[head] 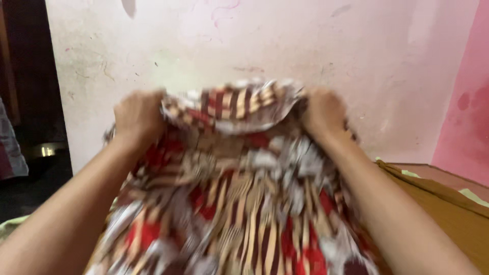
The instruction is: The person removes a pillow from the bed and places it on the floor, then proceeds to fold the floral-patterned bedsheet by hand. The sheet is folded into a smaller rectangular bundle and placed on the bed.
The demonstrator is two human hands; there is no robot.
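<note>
Up in front of the person, both arms reach forward and slightly upward, forearms entering from the lower corners of the view and converging toward the middle. Each hand is closed into a fist around the top edge of a patterned cloth (229, 193), a printed fabric in red, cream, brown and dark maroon with stripes and blotchy shapes. The left hand (138, 116) grips the cloth's upper left part, knuckles turned toward the wall, with the wrist roughly in line with the forearm. The right hand (323, 113) grips the upper right part in the same way, fingers curled out of sight into the fabric, so only the back of the hand shows. Between the two fists the top edge of the cloth is bunched and folded over, forming a loose roll that spans from one hand to the other. Below the hands the rest of the cloth hangs and spreads down between the forearms, filling the lower middle of the view; it is blurred, so its finer pattern cannot be made out. Behind the hands stands a pale pink wall (305, 46) with scuffs and marks. At the lower right lies a brown sheet (448, 209) on a flat surface, close beside the right forearm. A dark doorway (28, 76) opens at the far left.
</note>
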